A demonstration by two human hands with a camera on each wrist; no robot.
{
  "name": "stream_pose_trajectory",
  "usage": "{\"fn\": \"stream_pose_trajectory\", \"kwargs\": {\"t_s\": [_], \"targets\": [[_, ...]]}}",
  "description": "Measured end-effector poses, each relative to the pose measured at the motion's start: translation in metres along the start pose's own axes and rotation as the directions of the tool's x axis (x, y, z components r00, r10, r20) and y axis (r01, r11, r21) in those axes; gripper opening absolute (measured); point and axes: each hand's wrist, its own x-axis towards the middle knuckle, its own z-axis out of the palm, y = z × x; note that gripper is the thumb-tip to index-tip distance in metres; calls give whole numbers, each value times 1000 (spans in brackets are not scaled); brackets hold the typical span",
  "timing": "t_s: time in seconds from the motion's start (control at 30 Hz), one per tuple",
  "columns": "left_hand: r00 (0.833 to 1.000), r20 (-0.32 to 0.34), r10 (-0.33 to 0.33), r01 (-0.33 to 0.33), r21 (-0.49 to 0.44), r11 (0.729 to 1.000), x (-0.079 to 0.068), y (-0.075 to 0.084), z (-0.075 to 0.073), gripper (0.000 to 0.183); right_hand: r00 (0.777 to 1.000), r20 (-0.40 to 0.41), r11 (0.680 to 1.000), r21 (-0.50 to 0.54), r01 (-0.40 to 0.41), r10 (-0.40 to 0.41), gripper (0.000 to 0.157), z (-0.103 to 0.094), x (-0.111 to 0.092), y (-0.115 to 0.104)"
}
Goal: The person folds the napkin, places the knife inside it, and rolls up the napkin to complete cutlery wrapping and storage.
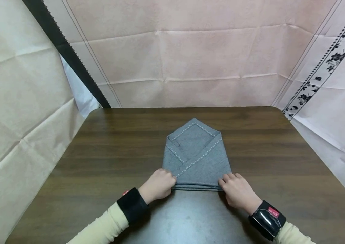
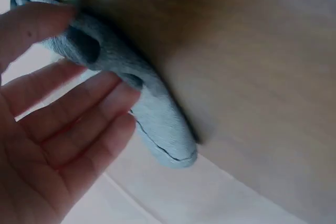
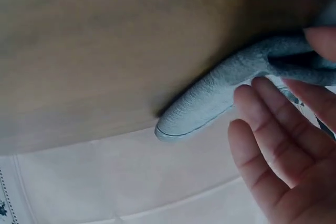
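A grey-blue cloth (image 1: 200, 162) with white wavy stitching lies folded on the table, its pointed end away from me and several layers stacked along its near edge. At the near left corner my left hand (image 1: 159, 184) pinches the fabric. My right hand (image 1: 239, 190) does the same at the near right corner. In the left wrist view, the left hand (image 2: 68, 114) has its thumb over the cloth (image 2: 163, 119) and its other fingers beside and under it. The right wrist view shows the right hand (image 3: 289, 145) with thumb and index finger at the folded edge of the cloth (image 3: 210, 93).
The dark brown wooden table (image 1: 114, 152) has rounded far corners. Pale creased sheets (image 1: 190, 61) hang behind it and at both sides, one with a black band (image 1: 68, 54) and another with a floral strip (image 1: 328, 66). Both forearms wear black wrist bands (image 1: 132, 205).
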Motion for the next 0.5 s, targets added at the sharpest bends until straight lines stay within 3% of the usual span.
{"fn": "stream_pose_trajectory", "kwargs": {"t_s": [0.17,0.3,0.4,0.5], "targets": [[998,-27,64,-59,146,987,10,12,4,24,998,-5,996,-65,56,-56,15,-1,6,-2],[996,-44,83,-71,223,972,15,16,9,30,998,0,995,-82,61,-61,17,-1,9,-5],[997,-37,74,-65,200,978,16,12,9,26,999,6,997,-64,42,-42,16,1,10,-6],[999,-5,43,-42,119,992,17,4,7,20,1000,2,999,-43,19,-19,14,2,12,-7]]}}
